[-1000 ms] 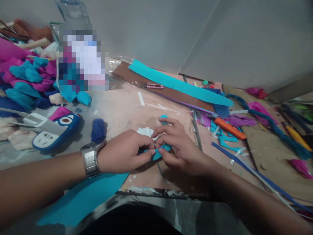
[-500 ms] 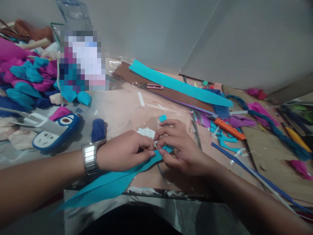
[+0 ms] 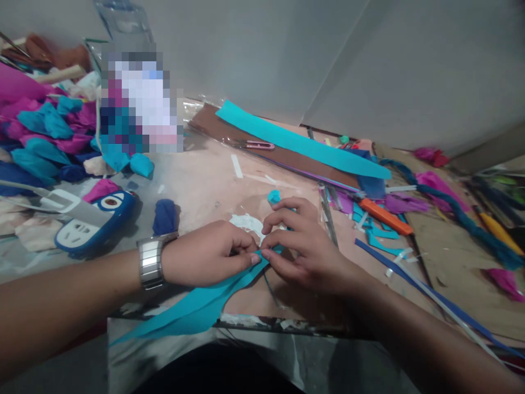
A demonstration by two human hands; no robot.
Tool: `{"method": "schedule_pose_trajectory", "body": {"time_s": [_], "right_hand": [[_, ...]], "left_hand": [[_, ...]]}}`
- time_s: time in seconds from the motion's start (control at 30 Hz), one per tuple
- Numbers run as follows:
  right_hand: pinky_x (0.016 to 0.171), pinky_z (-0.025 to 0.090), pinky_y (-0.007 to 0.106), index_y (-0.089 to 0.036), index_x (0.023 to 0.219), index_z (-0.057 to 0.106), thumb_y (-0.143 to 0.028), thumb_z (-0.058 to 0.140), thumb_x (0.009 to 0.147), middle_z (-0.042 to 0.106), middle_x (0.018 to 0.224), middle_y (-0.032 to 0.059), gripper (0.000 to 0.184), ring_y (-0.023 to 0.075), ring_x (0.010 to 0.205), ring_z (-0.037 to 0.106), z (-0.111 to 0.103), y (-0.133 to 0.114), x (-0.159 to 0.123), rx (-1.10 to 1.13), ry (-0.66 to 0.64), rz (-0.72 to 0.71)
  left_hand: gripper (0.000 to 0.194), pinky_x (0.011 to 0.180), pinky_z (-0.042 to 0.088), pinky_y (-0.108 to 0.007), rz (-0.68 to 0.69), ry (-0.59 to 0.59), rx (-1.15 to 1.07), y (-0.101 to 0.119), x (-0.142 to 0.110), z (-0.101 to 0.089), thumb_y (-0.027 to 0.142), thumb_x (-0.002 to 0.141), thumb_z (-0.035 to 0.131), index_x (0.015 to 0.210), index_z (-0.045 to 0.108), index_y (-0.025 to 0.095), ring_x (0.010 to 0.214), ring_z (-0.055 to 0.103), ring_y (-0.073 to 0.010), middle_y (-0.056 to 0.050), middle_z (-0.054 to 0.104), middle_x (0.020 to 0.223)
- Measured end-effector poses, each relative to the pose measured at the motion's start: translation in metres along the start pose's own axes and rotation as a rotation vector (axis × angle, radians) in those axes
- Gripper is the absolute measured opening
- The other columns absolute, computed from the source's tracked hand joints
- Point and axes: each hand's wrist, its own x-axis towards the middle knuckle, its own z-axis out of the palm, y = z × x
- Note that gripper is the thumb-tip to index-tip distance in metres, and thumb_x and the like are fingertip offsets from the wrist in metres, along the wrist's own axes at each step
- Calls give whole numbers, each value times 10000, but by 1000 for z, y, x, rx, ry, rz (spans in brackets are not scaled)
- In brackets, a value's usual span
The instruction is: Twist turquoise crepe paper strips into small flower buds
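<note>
A long turquoise crepe paper strip (image 3: 192, 312) runs from my fingertips down past the table's front edge, creased lengthwise. My left hand (image 3: 213, 251), with a metal watch (image 3: 151, 262) on its wrist, pinches the strip's upper end between thumb and curled index finger. Meeting it from the right, my right hand (image 3: 301, 249) pinches the same end with thumb and forefinger, its other fingers bent and apart. A small turquoise end (image 3: 273, 196) shows behind the right fingers; what joins it is hidden. Just beyond the hands lies a white patch (image 3: 248, 223) on the table.
A blue power strip (image 3: 96, 221) and a dark blue paper bud (image 3: 164, 216) are at left, before heaped paper petals (image 3: 45, 120). Behind lie another turquoise strip (image 3: 299, 139) and pink thread snips (image 3: 258, 145). An orange cutter (image 3: 385, 215) is at right.
The loose tail of the strip has swung up and to the right, narrowing near the table edge. Both hands stay together, with slight finger shifts on the strip.
</note>
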Motion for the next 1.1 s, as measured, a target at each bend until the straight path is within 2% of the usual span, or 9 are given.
{"method": "schedule_pose_trajectory", "body": {"time_s": [0.13, 0.3, 0.47, 0.57, 0.7, 0.9, 1.1], "right_hand": [[1053, 380, 535, -256, 881, 724, -274, 692, 929, 748, 985, 33, 61, 298, 1166, 552, -1, 2, 0, -32, 2, -16], [1075, 334, 547, -285, 935, 751, -285, 719, 938, 789, 917, -5, 31, 306, 1194, 580, -1, 5, -1, -31, 28, -56], [1091, 307, 542, -303, 904, 781, -299, 723, 940, 808, 844, -25, 69, 303, 1196, 612, 1, 9, -2, -48, 54, -73], [1096, 304, 536, -308, 901, 786, -302, 713, 948, 814, 844, -35, 87, 297, 1195, 626, 1, 10, -2, -56, 57, -80], [1101, 285, 534, -304, 908, 779, -274, 719, 940, 811, 854, -38, 74, 289, 1178, 631, 1, 9, -2, -83, 70, -93], [1107, 317, 521, -292, 917, 767, -243, 698, 935, 800, 875, -15, 86, 285, 1196, 623, -1, 4, -1, -46, 46, -40], [1081, 373, 523, -278, 875, 745, -226, 709, 909, 788, 865, -5, 72, 295, 1194, 610, 0, 0, 0, 17, 44, -16]], "left_hand": [[297, 571, 344, -214, 0, 13, -51, -1, 0, 1, 294, 1000, 533, 734, 563, 164, 627, 456, -106, 40, 505, 656], [177, 703, 549, -261, -78, -127, -479, 0, -1, 1, 222, 999, 488, 892, 618, 165, 718, 687, -145, -26, 722, 839], [114, 700, 587, -289, -175, -171, -668, 4, -1, 0, 159, 921, 506, 922, 620, 169, 669, 696, -144, -36, 732, 879], [162, 713, 572, -279, -153, -134, -622, 4, -1, -2, 211, 967, 479, 894, 618, 171, 701, 691, -151, -26, 718, 841], [339, 691, 507, -256, -44, -44, -396, 1, 0, -3, 346, 1047, 446, 826, 619, 155, 723, 633, -151, -17, 679, 774], [252, 625, 386, -218, -40, 24, -252, 1, 2, -4, 261, 974, 519, 766, 607, 148, 669, 480, -111, 35, 545, 697], [229, 613, 358, -212, -20, 75, -199, 4, 0, -1, 216, 930, 547, 718, 603, 149, 646, 444, -96, 47, 510, 654]]}}
